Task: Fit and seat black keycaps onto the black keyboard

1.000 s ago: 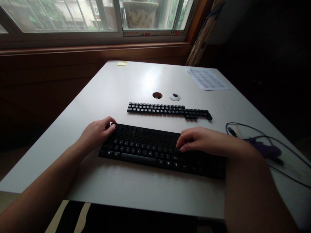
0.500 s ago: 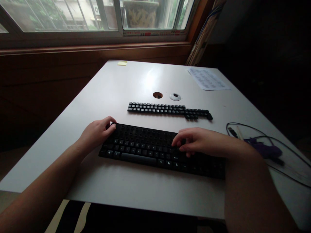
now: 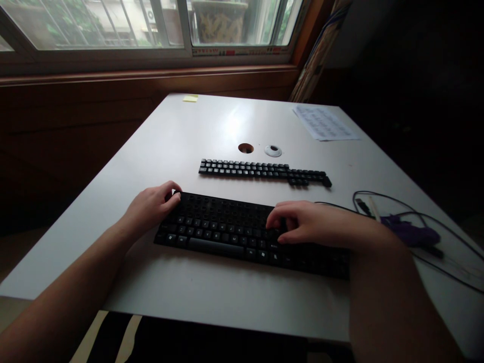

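Note:
A black keyboard (image 3: 215,246) lies at a slight slant on the white table. Keycaps with white letters fill its lower rows, while the upper rows show bare key sockets (image 3: 221,206). My left hand (image 3: 159,200) is closed on the keyboard's far left corner, thumb and forefinger pinching the edge. Over the right part of the keyboard my right hand (image 3: 298,222) is bent, thumb and forefinger curled down around the keys near the right end of the letter rows. Whatever lies between those fingertips is too dark to make out. Beyond the keyboard, loose black keycaps (image 3: 242,169) stand in neat rows.
To the right lie a black cable (image 3: 381,194) and a purple thing (image 3: 410,232). A round hole (image 3: 245,148) and a white ring-shaped cover (image 3: 273,150) sit behind the keycaps. Printed sheets (image 3: 325,123) and a yellow note (image 3: 190,98) lie farther back.
My right hand has shifted slightly, and its lower fingers are now tucked in behind the thumb. My left hand, the keyboard and the loose keycaps have stayed put.

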Demonstrator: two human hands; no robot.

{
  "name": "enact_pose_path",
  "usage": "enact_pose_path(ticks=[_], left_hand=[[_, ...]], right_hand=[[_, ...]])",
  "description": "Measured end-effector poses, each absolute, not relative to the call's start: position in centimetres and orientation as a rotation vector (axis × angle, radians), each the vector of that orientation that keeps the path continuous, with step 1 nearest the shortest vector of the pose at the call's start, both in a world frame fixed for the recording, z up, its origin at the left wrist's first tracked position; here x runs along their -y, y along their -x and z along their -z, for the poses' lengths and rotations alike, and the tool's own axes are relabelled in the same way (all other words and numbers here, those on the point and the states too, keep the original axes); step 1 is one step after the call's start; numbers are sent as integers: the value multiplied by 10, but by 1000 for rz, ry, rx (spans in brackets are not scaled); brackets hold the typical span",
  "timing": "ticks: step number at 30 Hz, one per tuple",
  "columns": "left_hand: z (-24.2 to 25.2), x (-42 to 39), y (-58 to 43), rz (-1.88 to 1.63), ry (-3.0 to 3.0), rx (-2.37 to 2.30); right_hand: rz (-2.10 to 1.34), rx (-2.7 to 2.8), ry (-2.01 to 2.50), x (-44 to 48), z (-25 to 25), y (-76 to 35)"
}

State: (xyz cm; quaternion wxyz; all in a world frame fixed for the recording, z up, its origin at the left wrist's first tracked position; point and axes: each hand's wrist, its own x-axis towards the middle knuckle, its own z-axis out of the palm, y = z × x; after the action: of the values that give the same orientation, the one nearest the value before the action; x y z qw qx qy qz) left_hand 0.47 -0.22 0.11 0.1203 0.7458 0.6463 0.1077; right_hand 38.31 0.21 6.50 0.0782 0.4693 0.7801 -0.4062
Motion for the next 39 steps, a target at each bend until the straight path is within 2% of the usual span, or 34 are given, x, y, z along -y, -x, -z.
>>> enact_pose_path(ticks=[21, 39], left_hand=[[0, 2, -4, -326, -2178, -1877], [-2, 2, -5, -331, -2166, -1874]], right_hand=[[1363, -2580, -1344, -3, -69, -381], [1255, -2670, -1396, -3, -69, -382]])
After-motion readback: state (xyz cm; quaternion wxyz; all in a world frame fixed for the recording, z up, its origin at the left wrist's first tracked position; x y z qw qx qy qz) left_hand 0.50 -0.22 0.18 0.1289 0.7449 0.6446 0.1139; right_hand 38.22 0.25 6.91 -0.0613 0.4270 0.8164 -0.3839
